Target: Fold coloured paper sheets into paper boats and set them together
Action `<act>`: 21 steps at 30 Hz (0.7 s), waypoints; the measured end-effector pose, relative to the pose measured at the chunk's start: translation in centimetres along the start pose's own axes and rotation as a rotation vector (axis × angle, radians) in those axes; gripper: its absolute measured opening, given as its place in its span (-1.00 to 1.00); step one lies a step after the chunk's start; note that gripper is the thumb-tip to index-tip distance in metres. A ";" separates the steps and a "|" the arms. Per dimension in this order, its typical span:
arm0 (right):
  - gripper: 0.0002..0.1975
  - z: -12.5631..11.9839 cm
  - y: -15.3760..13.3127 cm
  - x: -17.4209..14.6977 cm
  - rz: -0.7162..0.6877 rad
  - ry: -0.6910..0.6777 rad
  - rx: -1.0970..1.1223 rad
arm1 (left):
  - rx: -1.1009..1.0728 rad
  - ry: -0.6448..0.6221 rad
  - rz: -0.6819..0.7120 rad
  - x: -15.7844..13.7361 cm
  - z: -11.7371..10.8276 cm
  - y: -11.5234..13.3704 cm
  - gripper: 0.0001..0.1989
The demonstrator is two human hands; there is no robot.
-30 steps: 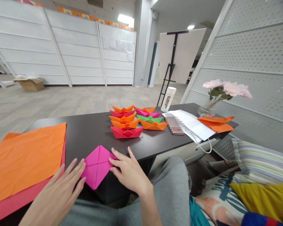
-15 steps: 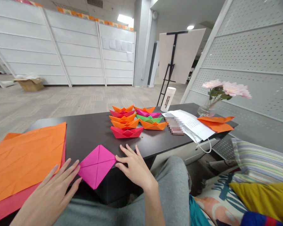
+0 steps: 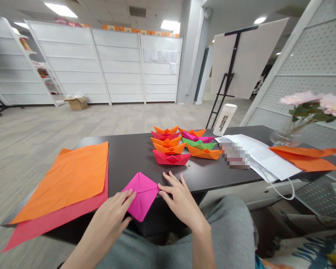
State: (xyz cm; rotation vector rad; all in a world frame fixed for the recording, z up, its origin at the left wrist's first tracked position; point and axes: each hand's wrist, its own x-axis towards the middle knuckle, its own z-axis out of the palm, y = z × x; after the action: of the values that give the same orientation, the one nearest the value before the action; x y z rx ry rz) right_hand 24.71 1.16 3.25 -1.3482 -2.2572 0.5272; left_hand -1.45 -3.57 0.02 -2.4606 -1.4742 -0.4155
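A magenta square of folded paper (image 3: 141, 198) with crossed creases lies turned like a diamond at the table's front edge. My left hand (image 3: 114, 209) rests over its left corner, fingers flat on the paper and thumb apart below. At the right corner, my right hand (image 3: 182, 201) touches the tip with a forefinger, its fingers spread. Beyond them, folded paper boats stand in two rows, among them a red boat (image 3: 172, 157), a green boat (image 3: 198, 144) and an orange boat (image 3: 204, 152).
Orange paper sheets (image 3: 70, 179) over a red sheet (image 3: 58, 220) lie on the left of the black table (image 3: 126, 149). To the right are a white cup (image 3: 224, 119), a printed white sheet (image 3: 263, 155), a folded orange paper (image 3: 305, 157) and a glass vase (image 3: 287, 134) with pink flowers.
The view has turned left, so everything sits further right. My left hand has moved from beside the magenta paper's left corner onto its surface. My right hand stays at the right corner.
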 end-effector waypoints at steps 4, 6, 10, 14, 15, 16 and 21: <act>-0.68 -0.2 0.3 -0.1 0.008 -0.028 -0.013 | -0.016 -0.092 -0.066 0.8 -1.8 0.5 -0.60; -0.69 -0.3 0.6 -0.1 -0.006 -0.024 -0.010 | -0.072 -0.082 -0.116 1.0 -2.6 0.5 -0.66; -0.67 -0.7 0.8 -0.2 -0.061 0.094 0.051 | -0.302 0.070 -0.274 1.1 -2.8 0.1 -0.75; -0.63 -0.8 -0.8 -0.2 -0.150 0.245 0.149 | -0.591 0.242 -0.598 1.6 -2.4 0.2 -0.78; -0.64 -0.8 -1.5 -0.2 -0.177 0.246 0.179 | -0.682 0.259 -0.688 1.8 -2.3 0.5 -0.79; -0.64 -0.7 -2.3 -0.3 -0.205 0.228 0.208 | -0.798 0.279 -0.769 2.1 -2.2 0.8 -0.78; -0.58 0.8 -5.7 -0.5 -0.283 0.078 0.212 | -1.449 0.438 -1.047 3.3 -1.4 3.1 -0.54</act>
State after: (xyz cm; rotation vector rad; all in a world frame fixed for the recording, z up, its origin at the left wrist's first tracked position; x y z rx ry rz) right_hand 20.35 -1.91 5.59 -0.9124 -2.2076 0.5831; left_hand 2.62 -2.74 2.31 -1.4668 -2.5484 -2.7346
